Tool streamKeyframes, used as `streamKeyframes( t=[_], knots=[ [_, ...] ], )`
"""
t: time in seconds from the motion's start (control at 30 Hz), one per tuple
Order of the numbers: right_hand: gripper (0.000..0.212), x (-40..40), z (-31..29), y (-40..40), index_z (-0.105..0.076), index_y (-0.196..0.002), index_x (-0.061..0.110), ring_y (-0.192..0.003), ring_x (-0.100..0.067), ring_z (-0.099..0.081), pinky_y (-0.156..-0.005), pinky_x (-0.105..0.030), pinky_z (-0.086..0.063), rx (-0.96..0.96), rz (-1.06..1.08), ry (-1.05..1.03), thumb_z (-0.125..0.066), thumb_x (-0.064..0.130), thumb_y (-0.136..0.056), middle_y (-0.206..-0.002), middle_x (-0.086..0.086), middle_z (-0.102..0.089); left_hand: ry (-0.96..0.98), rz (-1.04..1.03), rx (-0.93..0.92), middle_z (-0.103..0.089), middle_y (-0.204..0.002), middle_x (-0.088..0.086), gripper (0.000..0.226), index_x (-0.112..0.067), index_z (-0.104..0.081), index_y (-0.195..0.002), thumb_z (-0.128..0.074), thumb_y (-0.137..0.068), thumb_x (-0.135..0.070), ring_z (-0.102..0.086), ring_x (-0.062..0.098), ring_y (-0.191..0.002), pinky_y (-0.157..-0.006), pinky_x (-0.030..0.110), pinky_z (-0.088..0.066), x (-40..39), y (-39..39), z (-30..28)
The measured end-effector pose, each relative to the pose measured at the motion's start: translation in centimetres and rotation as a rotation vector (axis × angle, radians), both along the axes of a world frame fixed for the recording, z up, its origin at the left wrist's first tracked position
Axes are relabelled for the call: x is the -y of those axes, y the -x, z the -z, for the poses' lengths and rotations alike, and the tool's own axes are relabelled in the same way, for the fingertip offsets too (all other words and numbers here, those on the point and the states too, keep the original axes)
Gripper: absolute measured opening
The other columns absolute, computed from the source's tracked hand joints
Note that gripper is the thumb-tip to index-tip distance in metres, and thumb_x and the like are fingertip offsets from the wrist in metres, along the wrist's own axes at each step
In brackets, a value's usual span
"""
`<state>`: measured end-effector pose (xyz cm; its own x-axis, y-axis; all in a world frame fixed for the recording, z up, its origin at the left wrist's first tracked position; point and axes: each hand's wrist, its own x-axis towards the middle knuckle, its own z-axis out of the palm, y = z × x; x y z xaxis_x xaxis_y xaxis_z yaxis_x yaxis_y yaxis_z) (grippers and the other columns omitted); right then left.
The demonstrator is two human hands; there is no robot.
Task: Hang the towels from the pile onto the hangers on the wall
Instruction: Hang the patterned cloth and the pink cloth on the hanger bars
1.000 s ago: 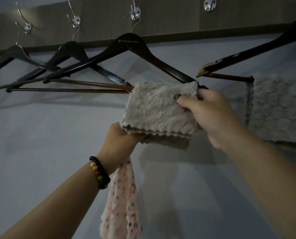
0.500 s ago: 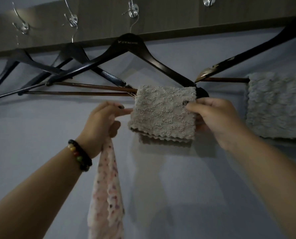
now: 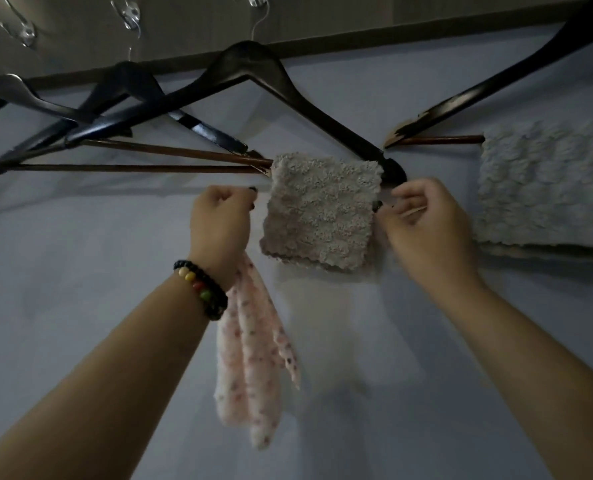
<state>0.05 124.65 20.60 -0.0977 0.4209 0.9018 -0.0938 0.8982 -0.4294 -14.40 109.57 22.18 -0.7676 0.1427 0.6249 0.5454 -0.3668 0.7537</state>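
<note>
A beige towel (image 3: 319, 209) hangs folded over the right end of the crossbar of a black hanger (image 3: 253, 60). My right hand (image 3: 426, 223) is at the towel's right edge with its fingers curled, the thumb tip pinching that edge. My left hand (image 3: 219, 220) is a fist just left of the towel. It grips a pink spotted towel (image 3: 250, 358), which dangles below my wrist.
Two more black hangers (image 3: 125, 81) with bare crossbars hang to the left from metal hooks (image 3: 129, 15) on a wooden board (image 3: 357, 15). At the right, a pale fluffy towel (image 3: 544, 185) is draped over another hanger (image 3: 496, 88). The wall is right behind everything.
My left hand let go of the beige towel's lower left corner and drew back to the left into a fist, keeping the pink towel. My right hand slid off the towel's face to its right edge.
</note>
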Motion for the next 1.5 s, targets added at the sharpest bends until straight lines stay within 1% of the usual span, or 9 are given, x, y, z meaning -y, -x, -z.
streamKeyframes(
  t=[0.17, 0.27, 0.43, 0.7, 0.83, 0.9, 1.07, 1.27, 1.5],
  knots=[
    [0.030, 5.9, 7.8, -1.9, -0.059, -0.086, 0.029, -0.069, -0.002, -0.056, -0.060, -0.013, -0.048, 0.182, -0.372, 0.110, -0.079, 0.043, -0.068, -0.079, 0.009, -0.062, -0.124, 0.254, 0.110, -0.057, -0.065, -0.003, 0.010, -0.011, -0.059, -0.085, -0.054, -0.093, -0.015, -0.042, 0.009, -0.044, -0.043, 0.024, -0.035, -0.5, -3.3, 2.9],
    [0.042, 8.6, 13.8, -1.3, -0.054, -0.100, 0.036, -0.082, -0.002, -0.059, -0.064, -0.017, -0.050, 0.312, -0.216, 0.068, -0.071, 0.057, -0.067, -0.092, 0.018, -0.059, -0.131, 0.294, 0.097, -0.053, -0.059, -0.003, 0.016, -0.012, -0.056, -0.080, -0.051, -0.095, -0.014, -0.037, 0.008, -0.042, -0.041, 0.023, -0.033, -0.9, -4.8, 4.7],
    [0.006, 8.0, 19.9, -1.8, -0.062, -0.083, 0.022, -0.054, -0.004, -0.048, -0.050, -0.018, -0.042, 0.200, -0.136, -0.058, -0.059, 0.024, -0.079, -0.066, 0.012, -0.055, -0.097, 0.099, 0.014, -0.059, -0.052, -0.001, 0.039, -0.006, -0.057, -0.095, -0.035, -0.103, -0.037, -0.044, 0.012, -0.037, -0.038, 0.020, -0.036, -1.7, -5.3, 8.9],
    [0.017, 5.8, 23.3, -4.7, -0.067, -0.090, 0.019, -0.071, -0.002, -0.064, -0.063, -0.014, -0.046, 0.250, -0.146, 0.146, -0.058, 0.010, -0.078, -0.079, 0.011, -0.068, 0.346, -0.183, -0.185, -0.059, -0.045, 0.000, 0.063, -0.014, -0.061, -0.062, -0.035, -0.088, -0.066, -0.058, 0.015, -0.046, -0.054, 0.034, -0.048, 0.0, -3.4, 21.6],
    [0.009, 5.1, 24.1, -5.4, -0.064, -0.074, 0.022, -0.063, -0.004, -0.059, -0.060, -0.019, -0.044, 0.201, -0.214, 0.455, -0.064, 0.019, -0.083, -0.069, 0.010, -0.066, 0.483, 0.054, 0.100, -0.060, -0.052, -0.010, 0.074, -0.009, -0.066, -0.068, -0.044, -0.078, -0.079, -0.051, 0.007, -0.050, -0.051, 0.025, -0.039, 1.6, -4.2, 26.5],
    [0.039, 5.3, 24.5, -5.7, -0.051, -0.054, 0.023, -0.046, -0.004, -0.039, -0.047, -0.018, -0.031, 0.138, -0.184, 0.543, -0.066, 0.022, -0.090, -0.047, 0.007, -0.044, 0.511, 0.333, 0.304, -0.064, -0.069, 0.004, 0.073, -0.005, -0.068, -0.081, -0.055, -0.074, -0.076, -0.056, 0.014, -0.062, -0.059, 0.030, -0.043, 2.8, -4.8, 28.8],
    [0.056, 5.7, 26.2, -7.0, -0.025, -0.055, 0.017, -0.051, -0.012, -0.023, -0.051, -0.026, -0.018, 0.128, -0.093, 0.678, -0.058, 0.042, -0.093, -0.053, 0.002, -0.021, 0.567, 0.708, 0.597, -0.067, -0.080, 0.019, 0.057, -0.001, -0.067, -0.087, -0.083, -0.047, -0.039, -0.062, 0.026, -0.067, -0.061, 0.033, -0.052, 5.2, -5.5, 33.0],
    [0.056, 5.9, 29.1, -9.3, -0.022, -0.055, 0.020, -0.050, -0.012, -0.020, -0.054, -0.031, -0.015, 0.314, 0.097, 0.650, -0.056, 0.042, -0.094, -0.050, 0.006, -0.018, 0.460, 0.717, 0.794, -0.065, -0.105, 0.031, 0.046, 0.013, -0.063, -0.103, -0.074, -0.076, -0.022, -0.062, 0.032, -0.090, -0.081, 0.040, -0.050, 6.8, -4.7, 34.9],
    [0.028, 7.0, 32.0, -11.8, -0.070, -0.092, 0.030, -0.064, -0.033, -0.056, -0.062, -0.034, -0.042, 0.414, -0.007, 0.911, -0.056, 0.007, -0.088, -0.076, -0.012, -0.067, 0.246, 0.838, 1.021, -0.070, -0.110, 0.017, 0.033, -0.002, -0.065, -0.114, -0.052, -0.084, -0.008, -0.071, 0.023, -0.088, -0.072, 0.032, -0.060, 6.8, -5.2, 35.7]
  ],
)
